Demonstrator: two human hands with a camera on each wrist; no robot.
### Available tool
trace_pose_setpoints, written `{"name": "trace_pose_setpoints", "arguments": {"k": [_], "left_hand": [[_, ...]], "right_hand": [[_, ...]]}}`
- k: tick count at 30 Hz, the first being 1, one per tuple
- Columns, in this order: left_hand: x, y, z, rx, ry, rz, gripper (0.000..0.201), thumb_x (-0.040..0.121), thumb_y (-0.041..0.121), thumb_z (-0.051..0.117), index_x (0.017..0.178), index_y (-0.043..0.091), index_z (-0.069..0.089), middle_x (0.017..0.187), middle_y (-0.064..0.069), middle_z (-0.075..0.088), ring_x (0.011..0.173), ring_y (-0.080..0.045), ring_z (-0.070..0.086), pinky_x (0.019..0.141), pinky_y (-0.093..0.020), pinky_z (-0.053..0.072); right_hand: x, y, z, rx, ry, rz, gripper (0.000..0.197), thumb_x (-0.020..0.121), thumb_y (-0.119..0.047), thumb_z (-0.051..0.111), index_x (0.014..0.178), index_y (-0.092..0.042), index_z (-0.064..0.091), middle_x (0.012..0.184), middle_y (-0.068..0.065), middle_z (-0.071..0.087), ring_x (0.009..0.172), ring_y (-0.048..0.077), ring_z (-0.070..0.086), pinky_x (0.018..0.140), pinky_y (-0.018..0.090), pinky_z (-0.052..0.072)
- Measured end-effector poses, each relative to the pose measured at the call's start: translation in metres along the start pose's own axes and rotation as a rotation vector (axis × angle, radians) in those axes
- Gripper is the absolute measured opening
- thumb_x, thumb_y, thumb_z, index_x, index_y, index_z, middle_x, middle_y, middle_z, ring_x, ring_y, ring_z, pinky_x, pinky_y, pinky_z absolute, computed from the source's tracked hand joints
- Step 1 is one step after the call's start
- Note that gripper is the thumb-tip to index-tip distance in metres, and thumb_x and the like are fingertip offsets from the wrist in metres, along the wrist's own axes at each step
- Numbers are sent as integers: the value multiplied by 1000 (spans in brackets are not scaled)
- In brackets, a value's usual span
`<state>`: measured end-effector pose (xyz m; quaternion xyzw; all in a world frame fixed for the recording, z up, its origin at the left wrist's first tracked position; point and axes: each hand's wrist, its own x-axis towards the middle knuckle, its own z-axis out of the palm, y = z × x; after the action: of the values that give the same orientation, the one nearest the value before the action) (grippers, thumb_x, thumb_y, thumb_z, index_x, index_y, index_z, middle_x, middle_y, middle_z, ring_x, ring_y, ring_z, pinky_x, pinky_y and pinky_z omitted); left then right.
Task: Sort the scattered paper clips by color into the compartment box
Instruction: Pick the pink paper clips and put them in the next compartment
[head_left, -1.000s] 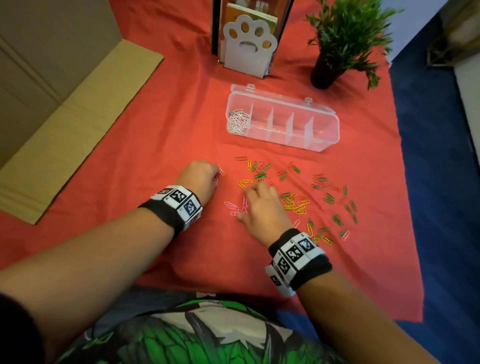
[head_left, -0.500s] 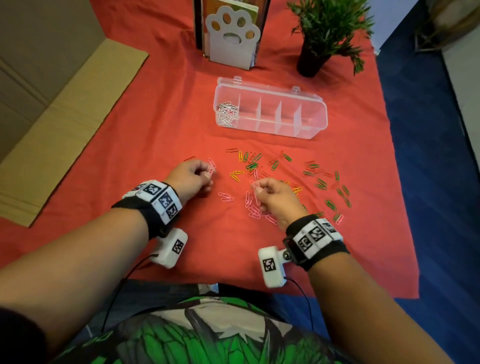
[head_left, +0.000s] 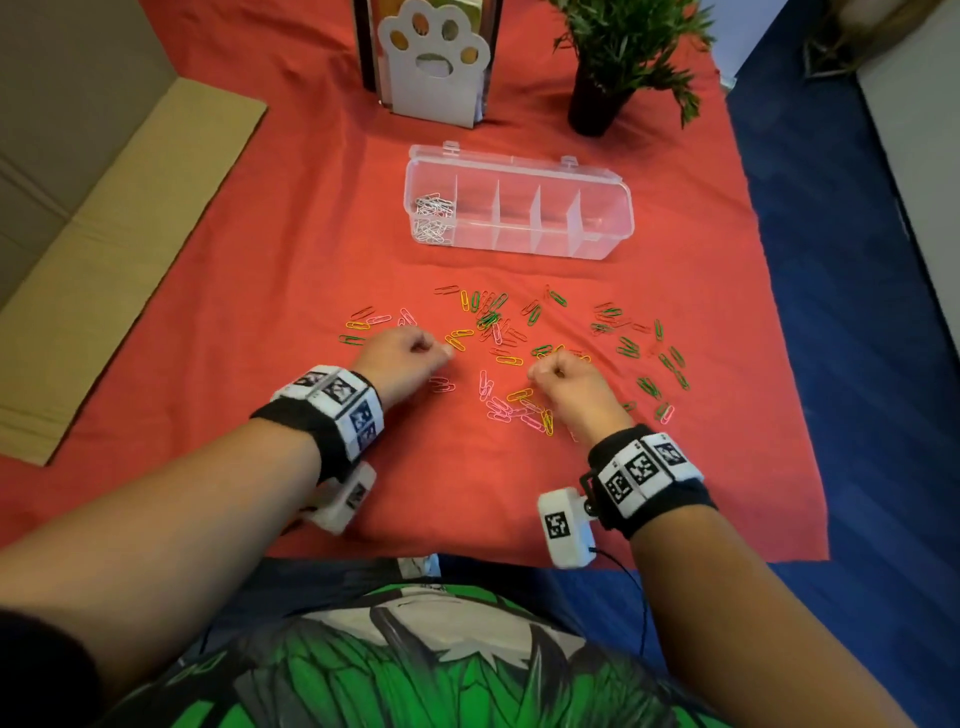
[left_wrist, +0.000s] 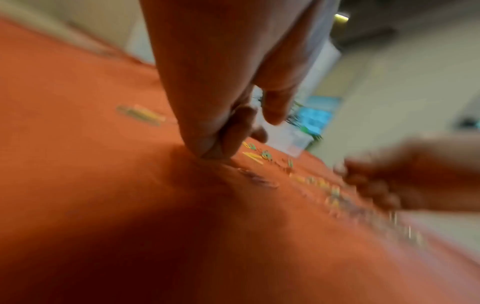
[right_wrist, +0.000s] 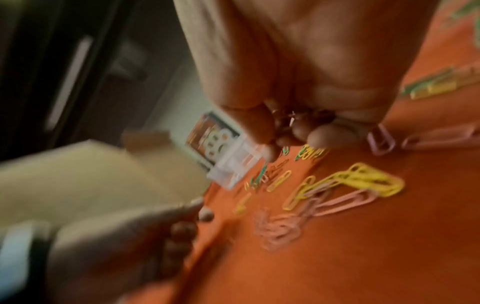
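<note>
A clear compartment box (head_left: 519, 208) lies open on the red cloth, with silver clips (head_left: 434, 218) in its leftmost compartment. Green (head_left: 649, 384), yellow (head_left: 457, 340) and pink clips (head_left: 506, 408) lie scattered in front of it. My left hand (head_left: 410, 353) is curled into a fist left of the pile, thumb pressed on the forefinger; what it holds is mostly hidden. My right hand (head_left: 558, 374) is a fist over the pile's middle. Several clips (right_wrist: 288, 119) show inside its curled fingers in the right wrist view. The left wrist view is blurred.
A white paw-shaped holder (head_left: 434, 67) and a potted plant (head_left: 597, 106) stand behind the box. Flat cardboard (head_left: 104, 260) lies at the left. Blue floor (head_left: 857, 312) borders the cloth on the right and front.
The right hand has left the cloth, where it lay flat over the pink clips, and closed into a fist. The left hand has stayed curled and shifted slightly right.
</note>
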<state>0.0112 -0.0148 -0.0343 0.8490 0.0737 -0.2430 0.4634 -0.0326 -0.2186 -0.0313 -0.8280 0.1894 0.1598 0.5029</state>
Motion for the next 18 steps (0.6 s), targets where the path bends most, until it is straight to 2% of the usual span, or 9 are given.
{"name": "trace_pose_setpoints", "arguments": {"k": [1, 3, 4, 7, 10, 12, 15, 18], "left_hand": [[0, -3, 0, 232, 12, 104, 13, 79, 32, 67, 79, 20, 63, 76, -3, 62, 69, -18, 57, 67, -27, 45], [0, -9, 1, 516, -2, 226, 27, 73, 34, 72, 93, 16, 66, 95, -7, 65, 89, -23, 60, 81, -29, 45], [0, -11, 2, 579, -4, 258, 29, 73, 33, 73, 96, 16, 65, 99, -9, 62, 93, -26, 59, 82, -29, 44], [0, -12, 6, 637, -2, 340, 22, 75, 26, 71, 92, 13, 65, 98, -10, 56, 94, -28, 57, 83, -32, 44], [-1, -12, 10, 697, -39, 390, 16, 78, 20, 67, 88, 9, 62, 96, -12, 55, 93, -32, 57, 83, -38, 47], [-1, -13, 12, 715, -57, 413, 12, 81, 16, 62, 90, 9, 59, 98, -13, 59, 94, -33, 58, 83, -38, 46], [0, -14, 16, 689, -68, 397, 14, 83, 13, 58, 96, 10, 57, 102, -16, 62, 98, -34, 57, 85, -38, 46], [0, -15, 15, 654, -75, 363, 18, 87, 13, 52, 104, 10, 56, 108, -16, 62, 103, -33, 56, 89, -36, 44]], "right_hand": [[0, 2, 1, -205, -3, -79, 18, 86, -10, 51, 70, -19, 52, 70, -4, 48, 67, 13, 46, 62, 26, 40], [-4, 5, 7, -466, -21, -171, 3, 83, -19, 59, 84, -16, 58, 82, 0, 48, 83, 18, 49, 79, 30, 41], [-7, 8, 12, -554, -20, -219, 13, 82, -24, 62, 91, -14, 59, 90, 3, 49, 91, 21, 50, 84, 32, 41], [-13, 14, 29, -764, 5, -345, 29, 80, -30, 64, 100, -11, 55, 104, 10, 49, 102, 29, 48, 89, 38, 43], [-18, 13, 38, -899, 62, -445, 16, 84, -15, 55, 98, -8, 53, 103, 12, 49, 100, 33, 50, 84, 42, 45], [-21, 11, 42, -949, 57, -487, 14, 84, -6, 47, 97, -6, 53, 102, 14, 51, 97, 35, 51, 81, 44, 46], [-21, 12, 44, -922, 5, -475, 19, 83, -2, 40, 98, -5, 51, 104, 15, 51, 97, 35, 50, 83, 45, 46], [-11, 13, 35, -634, -16, -351, 8, 88, -7, 47, 94, -6, 51, 98, 15, 54, 93, 30, 52, 81, 36, 41]]}}
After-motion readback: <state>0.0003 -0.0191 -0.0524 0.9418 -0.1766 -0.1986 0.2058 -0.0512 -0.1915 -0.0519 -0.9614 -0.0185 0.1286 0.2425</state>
